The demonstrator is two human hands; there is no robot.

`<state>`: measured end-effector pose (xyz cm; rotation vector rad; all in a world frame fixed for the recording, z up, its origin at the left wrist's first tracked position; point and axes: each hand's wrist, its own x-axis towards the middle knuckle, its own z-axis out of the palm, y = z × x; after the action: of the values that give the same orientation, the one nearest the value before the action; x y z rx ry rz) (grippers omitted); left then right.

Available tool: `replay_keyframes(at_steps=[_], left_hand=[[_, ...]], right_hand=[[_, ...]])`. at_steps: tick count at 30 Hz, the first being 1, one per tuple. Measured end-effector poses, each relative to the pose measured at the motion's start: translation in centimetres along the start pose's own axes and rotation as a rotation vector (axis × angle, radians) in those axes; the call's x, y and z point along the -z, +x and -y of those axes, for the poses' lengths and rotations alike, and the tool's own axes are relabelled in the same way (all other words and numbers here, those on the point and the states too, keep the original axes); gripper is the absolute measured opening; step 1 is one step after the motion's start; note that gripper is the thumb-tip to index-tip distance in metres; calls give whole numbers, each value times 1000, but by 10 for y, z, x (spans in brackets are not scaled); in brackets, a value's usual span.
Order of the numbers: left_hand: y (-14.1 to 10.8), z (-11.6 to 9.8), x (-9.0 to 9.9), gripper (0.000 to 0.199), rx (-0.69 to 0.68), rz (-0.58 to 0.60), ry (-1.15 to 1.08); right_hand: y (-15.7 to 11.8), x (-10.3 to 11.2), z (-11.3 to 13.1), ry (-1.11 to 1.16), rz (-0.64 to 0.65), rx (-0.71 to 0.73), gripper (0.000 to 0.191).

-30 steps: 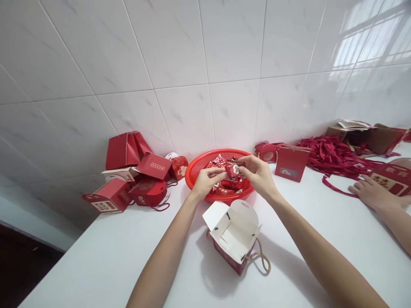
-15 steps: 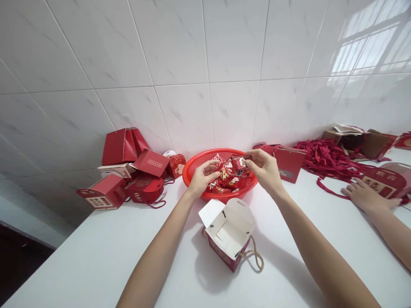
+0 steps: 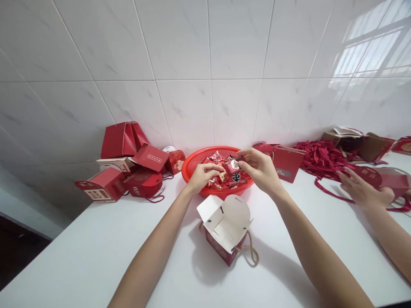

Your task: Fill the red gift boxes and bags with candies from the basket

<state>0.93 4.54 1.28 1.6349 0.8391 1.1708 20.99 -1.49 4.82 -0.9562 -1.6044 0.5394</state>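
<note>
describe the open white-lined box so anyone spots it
On the white table, find the red plastic basket by the tiled wall. Directly in front of it stands a dark red box. Unlike the boxes piled left, it gapes open, showing white inside, with tan twine.

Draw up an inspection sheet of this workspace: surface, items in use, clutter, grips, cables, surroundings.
Surface: white table, no spills seen
Job's things: red basket with wrapped packets; open box in front, no packets visible inside
Clutter: red boxes piled left; ribbons heaped right
Grips: left hand over the basket, contact unclear; right hand at a packet, firmness unclear
Cables: nothing seen
Surroundings: tiled wall behind; another person's hand at far right
</note>
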Motion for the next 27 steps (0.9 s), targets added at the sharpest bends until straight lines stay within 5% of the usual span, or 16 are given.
replay_keyframes(at_steps=[4, 11, 14, 18, 24, 27], left_hand=[[0, 2, 1, 16, 27, 1, -55], [-1, -1, 0, 17, 28, 29, -28], [-1, -1, 0, 16, 30, 16, -9], [0, 0, 2, 16, 38, 10, -49], [-5, -8, -1, 21, 66, 23, -260], [-10, -16, -6, 27, 14, 75, -259]], right_hand=[[-5, 4, 19, -2, 111, 26, 17], [-18, 6, 43, -101, 544, 72, 17], [-21, 4, 43, -151, 622, 89, 14], [-20, 5, 42, -179, 585, 94, 13], [-14, 10, 33, -331, 205, 52, 19], [-13, 10, 28, -217, 257, 12, 31]])
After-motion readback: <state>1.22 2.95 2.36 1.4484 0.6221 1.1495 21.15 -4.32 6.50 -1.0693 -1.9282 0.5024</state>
